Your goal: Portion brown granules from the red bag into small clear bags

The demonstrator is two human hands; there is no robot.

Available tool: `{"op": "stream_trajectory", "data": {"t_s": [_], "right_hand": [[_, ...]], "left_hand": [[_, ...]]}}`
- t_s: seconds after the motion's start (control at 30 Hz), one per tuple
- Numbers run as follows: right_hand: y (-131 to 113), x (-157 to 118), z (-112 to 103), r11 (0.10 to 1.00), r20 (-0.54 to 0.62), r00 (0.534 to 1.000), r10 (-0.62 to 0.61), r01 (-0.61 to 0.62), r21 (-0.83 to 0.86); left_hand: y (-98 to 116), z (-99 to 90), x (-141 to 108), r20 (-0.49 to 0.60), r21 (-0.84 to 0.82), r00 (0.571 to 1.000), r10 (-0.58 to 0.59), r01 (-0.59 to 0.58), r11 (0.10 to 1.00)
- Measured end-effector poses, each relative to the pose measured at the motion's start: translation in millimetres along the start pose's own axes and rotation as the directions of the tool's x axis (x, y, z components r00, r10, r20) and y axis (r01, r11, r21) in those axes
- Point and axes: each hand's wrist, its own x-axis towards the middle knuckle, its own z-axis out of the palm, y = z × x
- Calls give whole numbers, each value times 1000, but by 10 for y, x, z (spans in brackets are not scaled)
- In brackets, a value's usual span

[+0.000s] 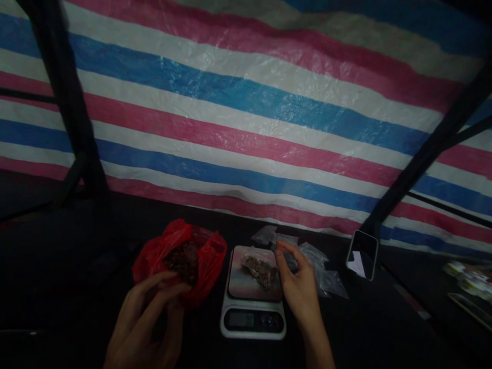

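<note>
Small clear bag (258, 267) w/ dark bits lies on scale (253, 307), centre-near on desk (384, 328). Right hand (298, 282) just right of it, grip loosely curled, holding nothing. Left hand (148, 318) at red bag (180, 259), fingers spread. Best to keep hands off the platform so the reading settles.

Scale (253, 307) readout too dim; packets (469, 279) at right edge blurred

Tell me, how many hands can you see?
2. The left hand touches the crinkly red plastic bag of dark bits. The right hand hovers beside the small clear plastic packet lying on the white digital kitchen scale. No others show.
</note>
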Motion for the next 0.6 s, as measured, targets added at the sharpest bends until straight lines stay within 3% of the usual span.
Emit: {"op": "stream_trajectory", "data": {"t_s": [0.23, 0.4, 0.6], "right_hand": [[-70, -69, 48, 997, 19, 998, -65, 66, -48], [-95, -104, 36, 991, 74, 995, -60, 68, -118], [-103, -132, 81, 986, 109, 993, -53, 69, -152]], "left_hand": [[67, -58, 119, -11, -19, 996, -89, 89, 996], [118, -64, 159, -27, -38, 1000, -7, 6, 999], [148, -69, 140, -32, -49, 999, -23, 21, 999]]}}
